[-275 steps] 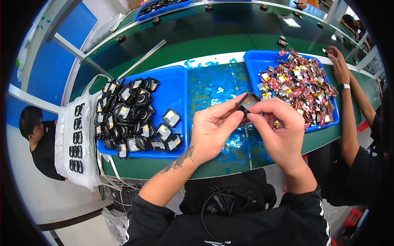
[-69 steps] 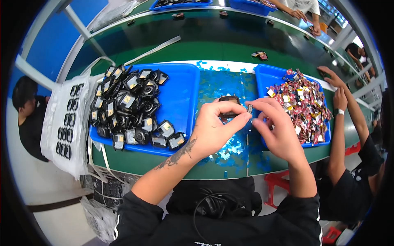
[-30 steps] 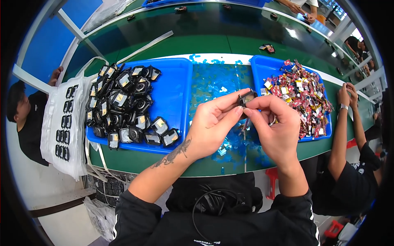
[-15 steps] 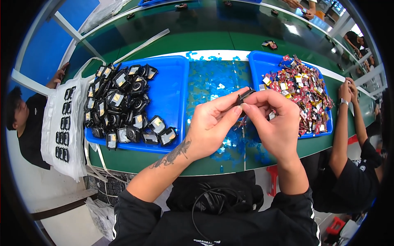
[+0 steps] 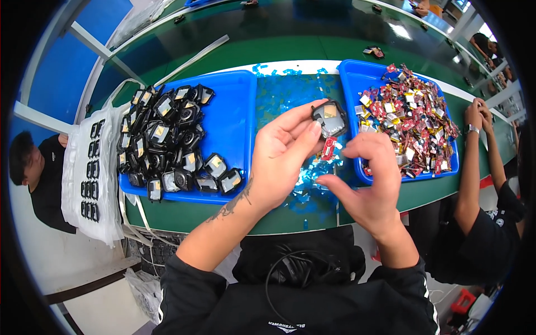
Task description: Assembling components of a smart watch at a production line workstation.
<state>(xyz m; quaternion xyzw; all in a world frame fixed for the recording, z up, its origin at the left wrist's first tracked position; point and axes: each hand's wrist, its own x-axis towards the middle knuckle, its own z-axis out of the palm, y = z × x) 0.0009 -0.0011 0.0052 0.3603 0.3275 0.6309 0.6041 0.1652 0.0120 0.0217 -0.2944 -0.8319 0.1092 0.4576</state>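
My left hand (image 5: 282, 151) pinches a squarish black casing (image 5: 330, 118) with a grey panel and a small tan patch, tilted so that this side shows. Just below the casing's lower edge is a small red circuit board (image 5: 328, 149); whether it is joined to the casing I cannot tell. Close by on the right, my right hand (image 5: 368, 181) is open, with thumb and fingers spread and nothing between them. Many similar black casings (image 5: 159, 134) are heaped in the blue tray (image 5: 226, 111) on the left.
On the right a second blue tray (image 5: 352, 84) bears a pile of red boards with silver and yellow parts (image 5: 410, 123). Blue film scraps (image 5: 279, 100) litter the green table between the trays. Rows of black parts (image 5: 90, 167) lie on white wrapping at far left. Other people sit at both sides.
The casing has turned from edge-on to show its grey panel, and the red board has come into sight below it. My right hand has let go and drawn back, its fingers spreading.
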